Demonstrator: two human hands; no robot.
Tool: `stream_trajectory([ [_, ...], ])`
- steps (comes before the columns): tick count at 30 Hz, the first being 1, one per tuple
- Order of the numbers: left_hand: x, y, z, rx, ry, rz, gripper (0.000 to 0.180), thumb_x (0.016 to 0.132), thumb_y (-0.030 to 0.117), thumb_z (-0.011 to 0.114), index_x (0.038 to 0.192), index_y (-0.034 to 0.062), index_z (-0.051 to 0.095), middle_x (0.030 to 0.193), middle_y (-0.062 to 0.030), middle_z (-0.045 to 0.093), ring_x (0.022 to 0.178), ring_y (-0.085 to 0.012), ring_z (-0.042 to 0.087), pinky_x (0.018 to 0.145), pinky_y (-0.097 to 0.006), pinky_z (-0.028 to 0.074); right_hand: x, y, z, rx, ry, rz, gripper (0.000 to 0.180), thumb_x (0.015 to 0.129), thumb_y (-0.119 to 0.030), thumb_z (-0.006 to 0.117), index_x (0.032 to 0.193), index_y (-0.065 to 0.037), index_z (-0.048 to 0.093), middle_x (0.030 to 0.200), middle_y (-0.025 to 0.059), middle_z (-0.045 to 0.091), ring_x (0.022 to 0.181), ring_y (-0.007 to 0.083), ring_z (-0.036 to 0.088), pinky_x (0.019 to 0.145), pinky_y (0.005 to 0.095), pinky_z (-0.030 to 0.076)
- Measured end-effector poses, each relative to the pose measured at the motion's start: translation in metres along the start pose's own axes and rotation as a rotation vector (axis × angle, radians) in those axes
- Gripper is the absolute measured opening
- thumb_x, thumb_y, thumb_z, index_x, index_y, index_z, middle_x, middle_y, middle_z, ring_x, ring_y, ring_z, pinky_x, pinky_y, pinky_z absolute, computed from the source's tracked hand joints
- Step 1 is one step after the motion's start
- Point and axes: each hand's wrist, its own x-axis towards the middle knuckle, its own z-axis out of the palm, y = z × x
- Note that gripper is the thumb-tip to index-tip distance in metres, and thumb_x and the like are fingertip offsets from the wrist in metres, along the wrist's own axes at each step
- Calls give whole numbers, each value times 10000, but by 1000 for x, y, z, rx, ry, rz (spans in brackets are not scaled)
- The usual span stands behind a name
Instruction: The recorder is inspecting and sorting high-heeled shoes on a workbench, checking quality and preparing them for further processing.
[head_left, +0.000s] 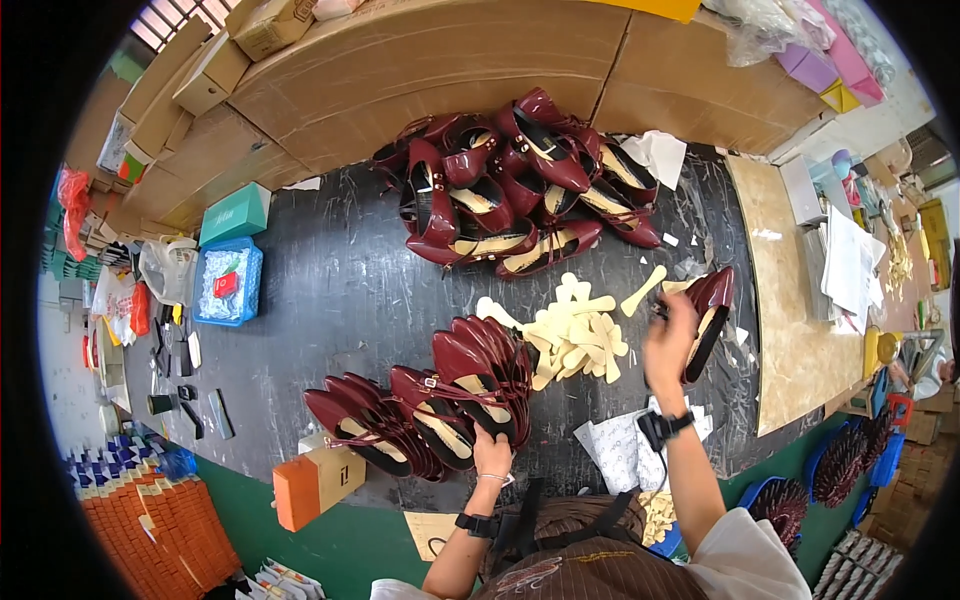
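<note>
Closest to you is your brown pinstriped apron, and just past it your two forearms reach up onto the dark grey bench. Your left hand sits at the near end of the tidy row of glossy burgundy pointed-toe shoes, fingers closed on the heel of the last shoe in that row. Your right hand is blurred; it is on a single burgundy shoe tipped on its side, and you appear to be gripping it, though I cannot tell exactly how the fingers sit. Between your hands lies a loose heap of pale cream insole pads, one strip lying apart beside the single shoe. Well beyond, against the cardboard sheets, a jumbled pile of burgundy shoes waits. Judging by this, you are roughly a third through: the neat row looks done, the bigger pile and most pads remain.
</note>
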Motion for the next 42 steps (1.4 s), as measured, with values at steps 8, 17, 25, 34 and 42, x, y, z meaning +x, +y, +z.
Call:
stream_trajectory([
  [8,6,-13,12,-251,-85,86,536,792,113,577,1273,-29,389,980,-218,647,835,-330,653,737,-369,499,74,-89,164,-314,-399,-666,403,687,-27,593,1088,1,562,1186,165,534,1267,306,394,1078,478,256],
  [17,-19,-7,-24,-398,-136,141,606,886,209,592,1384,-12,327,1243,-218,546,1142,-246,550,898,-311,447,22,-101,110,-13,-473,-420,118,784,-93,607,898,-61,607,846,91,597,916,283,553,1029,457,313],
  [25,-48,-52,-99,-341,3,-357,550,840,339,666,1214,-36,517,1068,-134,640,952,-199,618,760,-291,497,-147,-67,46,558,-747,398,933,736,-257,740,1405,81,186,1437,260,262,1350,337,254,1113,404,205],
  [34,9,-103,-49,-608,-59,-481,593,819,221,637,1327,26,401,1218,-127,547,1053,-233,542,878,-365,423,-169,-111,86,353,-960,657,803,754,-99,601,1418,-7,158,1364,234,395,1268,309,405,1052,351,305],
  [42,-30,-63,-70,-530,-106,-449,561,875,343,598,1328,67,416,1211,-130,546,1083,-270,539,915,-458,430,-177,-64,77,608,-859,544,628,775,14,520,1366,18,308,1277,165,484,1170,233,467,990,310,361],
])
